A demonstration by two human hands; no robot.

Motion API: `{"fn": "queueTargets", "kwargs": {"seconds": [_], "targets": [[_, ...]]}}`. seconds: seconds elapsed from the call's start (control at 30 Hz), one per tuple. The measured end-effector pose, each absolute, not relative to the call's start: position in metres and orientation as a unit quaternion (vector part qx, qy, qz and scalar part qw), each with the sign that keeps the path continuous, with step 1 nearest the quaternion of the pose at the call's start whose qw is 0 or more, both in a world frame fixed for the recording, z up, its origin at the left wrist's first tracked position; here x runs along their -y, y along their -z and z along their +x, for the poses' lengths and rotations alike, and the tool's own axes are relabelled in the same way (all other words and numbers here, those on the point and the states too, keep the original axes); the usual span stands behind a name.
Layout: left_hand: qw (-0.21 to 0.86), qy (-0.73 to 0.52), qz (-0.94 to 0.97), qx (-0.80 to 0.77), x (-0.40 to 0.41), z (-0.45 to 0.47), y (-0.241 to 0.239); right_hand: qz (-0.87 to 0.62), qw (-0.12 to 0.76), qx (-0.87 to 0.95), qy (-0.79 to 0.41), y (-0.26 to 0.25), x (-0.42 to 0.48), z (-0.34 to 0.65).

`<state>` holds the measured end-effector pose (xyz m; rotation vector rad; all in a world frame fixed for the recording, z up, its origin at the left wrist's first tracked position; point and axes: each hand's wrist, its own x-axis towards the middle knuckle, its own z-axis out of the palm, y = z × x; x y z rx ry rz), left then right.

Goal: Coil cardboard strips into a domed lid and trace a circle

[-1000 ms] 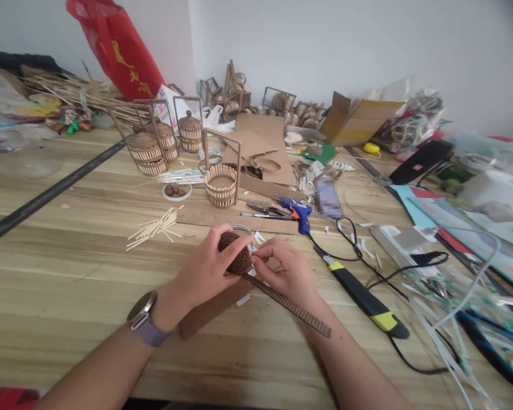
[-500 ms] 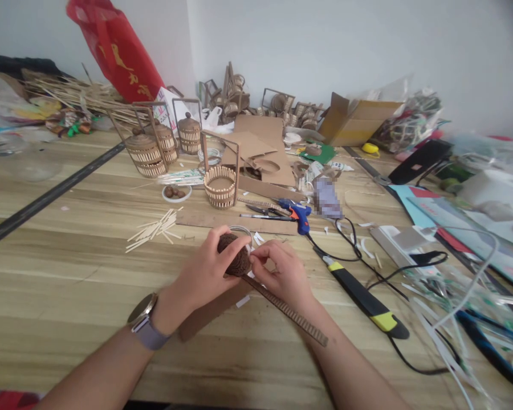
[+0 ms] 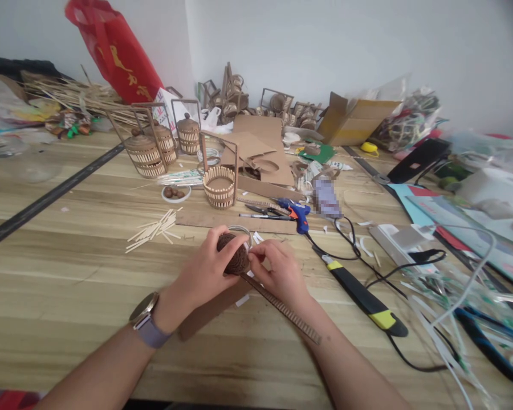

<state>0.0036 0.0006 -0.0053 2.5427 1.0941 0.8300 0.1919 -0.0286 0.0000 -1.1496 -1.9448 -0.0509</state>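
Observation:
My left hand (image 3: pixel 203 265) is wrapped round a dark brown coil of corrugated cardboard (image 3: pixel 236 256) with a rounded face. From the coil's lower right edge a ridged cardboard strip (image 3: pixel 282 310) runs down across my right forearm. My right hand (image 3: pixel 280 267) is closed in a pinch at the coil's right edge; what lies between its fingertips is hidden or too small to name. Just behind the coil, partly covered, is a round ring-shaped roll (image 3: pixel 240 229). A flat brown cardboard piece (image 3: pixel 209 313) lies under my hands, with small white paper scraps (image 3: pixel 242 300) near it.
An open slatted basket with a tall handle (image 3: pixel 219 188) stands ahead, lidded ones (image 3: pixel 145 154) to its left. Nearby are a dish of brown balls (image 3: pixel 175 193), pale sticks (image 3: pixel 154 229), a blue glue gun (image 3: pixel 298 213) with its cord, and a black-and-yellow tool (image 3: pixel 363 296).
The view has shifted very slightly. Both hands keep their hold at the coil, and its face seems to have turned a little; the hanging strip's end sits slightly further left.

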Motion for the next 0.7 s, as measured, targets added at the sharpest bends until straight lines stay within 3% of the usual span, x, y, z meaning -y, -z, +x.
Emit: {"fn": "queueTargets", "kwargs": {"seconds": [0.7], "targets": [[0.15, -0.303, 0.853, -0.398, -0.0021, 0.0068, 0.0044, -0.455, 0.434, 0.775, 0.067, -0.0003, 0.0307, 0.1924]]}}
